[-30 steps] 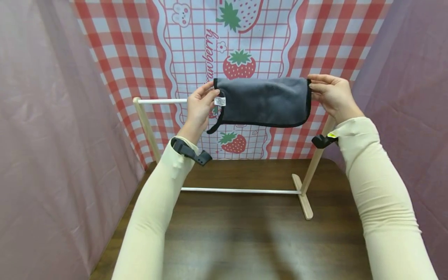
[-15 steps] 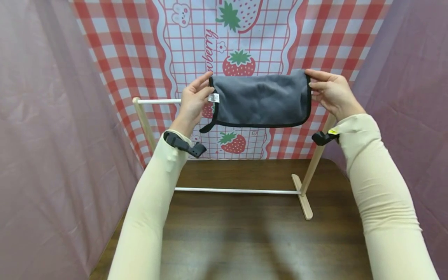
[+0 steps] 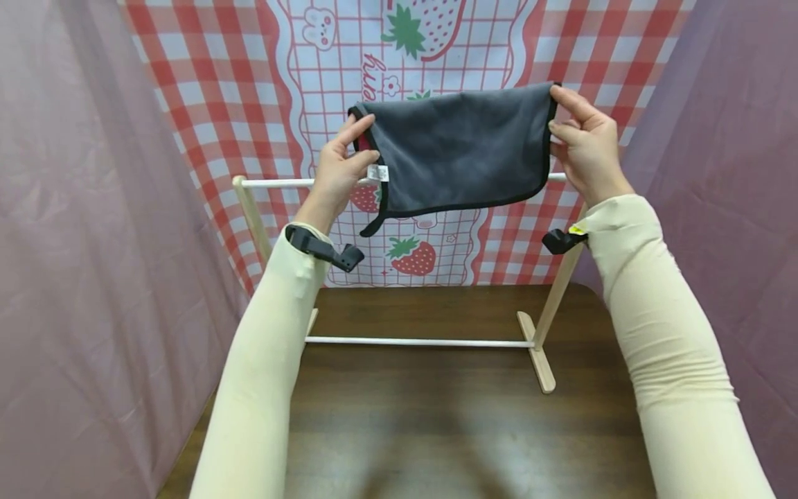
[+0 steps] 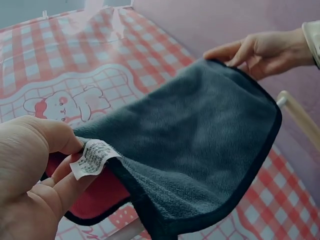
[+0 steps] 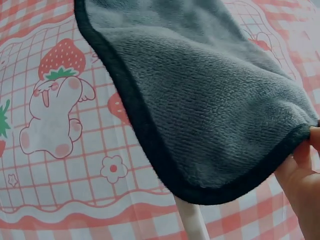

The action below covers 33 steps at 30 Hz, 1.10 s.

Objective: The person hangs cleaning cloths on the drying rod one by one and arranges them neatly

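Observation:
A grey plush towel (image 3: 461, 152) with black edging hangs between both hands, folded over along its top. My left hand (image 3: 339, 163) pinches its left edge beside a white printed label (image 4: 93, 159). Red fabric (image 4: 102, 197) shows on the back layer in the left wrist view. At the other end my right hand (image 3: 589, 145) pinches the right edge between thumb and fingers; only part of that hand (image 5: 302, 195) shows in the right wrist view. A black loop (image 3: 373, 225) dangles from the lower left corner. The towel is in front of and above the rack's upper white bar (image 3: 277, 184), partly hiding it.
The rack has wooden posts (image 3: 555, 298), a wooden foot (image 3: 537, 353) and a lower white bar (image 3: 418, 342), standing on a brown table (image 3: 436, 416). Behind it hangs a red checked strawberry cloth (image 3: 218, 76). Pink curtains (image 3: 81, 242) flank both sides.
Both hands have raised the towel, the right hand higher than the left. My left hand has moved slightly left, and the right part of the upper bar now shows below the towel.

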Tool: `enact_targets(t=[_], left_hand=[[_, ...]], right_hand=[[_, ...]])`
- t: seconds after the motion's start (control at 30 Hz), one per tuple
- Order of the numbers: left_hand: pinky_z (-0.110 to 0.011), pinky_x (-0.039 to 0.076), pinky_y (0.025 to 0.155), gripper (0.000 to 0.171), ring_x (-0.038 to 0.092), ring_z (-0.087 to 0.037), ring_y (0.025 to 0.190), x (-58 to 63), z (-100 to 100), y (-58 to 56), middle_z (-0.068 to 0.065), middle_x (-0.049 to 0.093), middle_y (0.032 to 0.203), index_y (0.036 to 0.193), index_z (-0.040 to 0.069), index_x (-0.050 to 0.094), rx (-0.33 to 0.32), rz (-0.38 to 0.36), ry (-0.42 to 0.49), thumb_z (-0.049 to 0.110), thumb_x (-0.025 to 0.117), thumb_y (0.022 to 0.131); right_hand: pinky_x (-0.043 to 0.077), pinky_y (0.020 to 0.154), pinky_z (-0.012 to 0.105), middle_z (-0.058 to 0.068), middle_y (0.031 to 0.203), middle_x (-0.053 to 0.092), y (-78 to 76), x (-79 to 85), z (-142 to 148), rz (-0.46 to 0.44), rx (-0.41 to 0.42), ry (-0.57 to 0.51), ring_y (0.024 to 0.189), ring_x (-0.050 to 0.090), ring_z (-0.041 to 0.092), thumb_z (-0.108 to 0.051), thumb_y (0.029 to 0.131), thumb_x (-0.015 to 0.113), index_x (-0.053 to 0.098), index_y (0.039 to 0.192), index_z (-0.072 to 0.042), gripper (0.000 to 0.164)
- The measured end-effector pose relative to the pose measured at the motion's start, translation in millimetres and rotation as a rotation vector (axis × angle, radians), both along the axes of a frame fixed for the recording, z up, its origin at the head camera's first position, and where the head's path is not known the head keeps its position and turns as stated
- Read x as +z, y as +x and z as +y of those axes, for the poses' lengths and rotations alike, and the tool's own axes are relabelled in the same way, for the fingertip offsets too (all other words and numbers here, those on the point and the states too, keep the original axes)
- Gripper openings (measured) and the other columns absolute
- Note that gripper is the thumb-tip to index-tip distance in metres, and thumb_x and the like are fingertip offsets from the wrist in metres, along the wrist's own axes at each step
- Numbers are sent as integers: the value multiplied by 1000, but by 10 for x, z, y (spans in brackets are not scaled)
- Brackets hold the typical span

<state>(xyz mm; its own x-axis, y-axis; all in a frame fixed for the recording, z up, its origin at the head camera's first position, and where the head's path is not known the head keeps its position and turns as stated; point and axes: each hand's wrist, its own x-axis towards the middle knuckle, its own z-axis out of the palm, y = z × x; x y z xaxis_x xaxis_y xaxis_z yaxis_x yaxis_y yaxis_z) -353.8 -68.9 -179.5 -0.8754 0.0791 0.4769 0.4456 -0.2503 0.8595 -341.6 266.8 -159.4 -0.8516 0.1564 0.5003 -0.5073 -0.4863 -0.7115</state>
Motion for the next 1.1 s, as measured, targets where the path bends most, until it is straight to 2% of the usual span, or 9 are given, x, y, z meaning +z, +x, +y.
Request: enact_targets(t=[0.07, 0.1, 0.27, 0.37, 0.53, 0.63, 0.87, 1.0, 1.1], left_hand=[[-19, 53, 71, 57, 59, -19, 102, -1, -12, -25, 7, 27, 161, 142, 5, 55, 31, 19, -27, -17, 54, 89], [-20, 53, 72, 57, 59, -21, 104, -7, -20, -37, 7, 28, 161, 142, 5, 54, 45, 26, -45, -16, 54, 89], [-28, 52, 83, 61, 52, -18, 122, -108, -88, -91, 4, 24, 163, 145, 9, 53, 90, -47, -132, -15, 55, 89], [-30, 49, 85, 64, 53, -16, 117, -196, -128, -121, 2, 24, 163, 147, 12, 50, 95, -107, -171, -14, 54, 89], [-27, 47, 75, 66, 58, -11, 83, -289, -176, -146, -3, 33, 158, 149, 15, 48, 91, -156, -179, -13, 54, 89], [-23, 47, 71, 65, 58, -7, 73, -293, -197, -142, -5, 39, 154, 148, 12, 48, 77, -166, -172, -14, 54, 89], [-23, 50, 76, 63, 58, -10, 87, -294, -303, -142, -9, 45, 152, 148, 4, 45, 77, -205, -240, -13, 51, 88], [-23, 49, 75, 59, 57, -7, 85, -344, -361, -143, -9, 47, 151, 146, 2, 48, 111, -219, -261, -12, 51, 89], [-26, 49, 80, 56, 57, -8, 90, -385, -384, -140, -8, 49, 149, 144, 2, 51, 138, -209, -267, -11, 53, 90]], right_hand=[[54, 54, 24, 3, 135, 49, 0, 3, -13, 10, -16, 22, 52, 40, 10, 25, 90, 46, 67, 127, -1, 50], [55, 56, 24, 4, 140, 47, 0, 1, -12, 0, -19, 31, 53, 44, 10, 25, 90, 46, 67, 128, -1, 50], [59, 63, 25, 5, 153, 37, -5, -69, 10, -150, -17, 162, 70, 66, 14, 19, 94, 46, 60, 138, -5, 52], [58, 65, 24, 4, 157, 32, -13, -137, 30, -249, 1, 249, 79, 67, 13, 15, 96, 47, 53, 144, -8, 53], [57, 65, 22, 12, 152, 36, -28, -226, 62, -342, -7, 378, 75, 67, 11, 10, 96, 50, 48, 147, -8, 54], [56, 66, 19, 18, 147, 40, -31, -238, 75, -361, -28, 453, 73, 68, 8, 8, 96, 51, 45, 148, -5, 54], [52, 71, 11, 15, 156, 35, -30, -197, 103, -378, -163, 705, 82, 65, 1, -1, 98, 50, 43, 149, -6, 52], [49, 71, 10, 11, 137, 57, -24, -214, 113, -379, -257, 838, 77, 65, -3, -8, 98, 53, 48, 147, -8, 49], [49, 72, 11, 8, 121, 65, -20, -238, 110, -371, -314, 897, 75, 66, -5, -11, 97, 56, 52, 144, -9, 48]])
